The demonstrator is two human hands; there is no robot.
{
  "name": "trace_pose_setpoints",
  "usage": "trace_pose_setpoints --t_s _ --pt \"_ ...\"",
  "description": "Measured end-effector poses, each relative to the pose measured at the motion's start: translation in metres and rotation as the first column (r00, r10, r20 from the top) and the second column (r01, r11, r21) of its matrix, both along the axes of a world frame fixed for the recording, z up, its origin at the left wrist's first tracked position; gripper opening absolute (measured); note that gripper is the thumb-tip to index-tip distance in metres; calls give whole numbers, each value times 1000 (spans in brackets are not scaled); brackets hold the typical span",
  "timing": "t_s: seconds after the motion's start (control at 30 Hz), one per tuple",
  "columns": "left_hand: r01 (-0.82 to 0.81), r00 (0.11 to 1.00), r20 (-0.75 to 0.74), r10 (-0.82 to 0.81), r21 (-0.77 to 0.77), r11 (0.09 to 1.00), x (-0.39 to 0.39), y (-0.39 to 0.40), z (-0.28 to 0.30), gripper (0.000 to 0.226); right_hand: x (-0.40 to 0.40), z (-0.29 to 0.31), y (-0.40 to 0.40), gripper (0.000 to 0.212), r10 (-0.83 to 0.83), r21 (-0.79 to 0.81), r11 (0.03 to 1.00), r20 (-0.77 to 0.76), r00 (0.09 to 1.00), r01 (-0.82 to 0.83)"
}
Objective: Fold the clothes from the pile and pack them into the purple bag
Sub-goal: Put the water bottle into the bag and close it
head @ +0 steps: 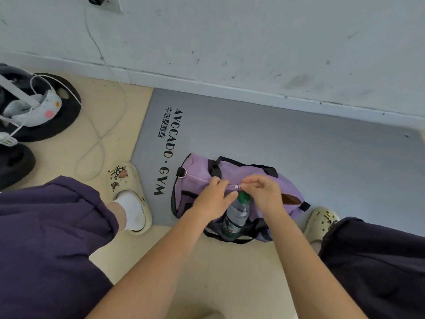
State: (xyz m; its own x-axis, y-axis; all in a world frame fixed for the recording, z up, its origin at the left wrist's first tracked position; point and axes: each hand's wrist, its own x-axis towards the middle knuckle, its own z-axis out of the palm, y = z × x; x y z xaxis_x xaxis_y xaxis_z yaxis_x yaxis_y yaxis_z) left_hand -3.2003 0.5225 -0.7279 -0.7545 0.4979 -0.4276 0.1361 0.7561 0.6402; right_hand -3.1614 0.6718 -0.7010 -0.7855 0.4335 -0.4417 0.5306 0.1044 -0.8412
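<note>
Lying on the grey printed gym mat [299, 143], the soft purple fabric duffel bag [197, 178] with black straps sits near the mat's front edge. The right hand [264, 192] pinches the small metal zip pull [237, 186] on the bag's top. The left hand [215, 196] grips the bag's top fabric just beside the pull. A green-capped clear plastic bottle [236, 215] stands in the bag's side pocket.

Just under my grip a green-capped water bottle [236, 215] lies on the grey gym mat [287, 143], my cream clogs [128, 194] flank it, and a white cable [101, 125] trails far left.
</note>
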Motion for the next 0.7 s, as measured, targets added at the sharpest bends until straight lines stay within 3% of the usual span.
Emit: trace_pose_setpoints --t_s 0.1,0.33,0.5,0.6,0.7 --pt "-119 988 -87 130 119 986 -2 -8 -15 20 5 -4 7 19 -12 23 1000 0 1000 12" --pt "-290 943 -131 306 125 949 -13 -12 -27 26 51 -9 92 22 -263 304 924 69 962 231" --pt "-294 938 -158 309 114 949 -17 -10 -27 21 82 -17 127 4 -434 483 800 58 899 355" --pt "-263 937 -213 277 90 960 -15 -11 -24 20 84 -26 115 14 -386 499 803 16 922 327" --pt "-249 940 -237 245 14 968 -13 -14 -24 27 79 -31 97 47 -155 319 938 40 987 135"
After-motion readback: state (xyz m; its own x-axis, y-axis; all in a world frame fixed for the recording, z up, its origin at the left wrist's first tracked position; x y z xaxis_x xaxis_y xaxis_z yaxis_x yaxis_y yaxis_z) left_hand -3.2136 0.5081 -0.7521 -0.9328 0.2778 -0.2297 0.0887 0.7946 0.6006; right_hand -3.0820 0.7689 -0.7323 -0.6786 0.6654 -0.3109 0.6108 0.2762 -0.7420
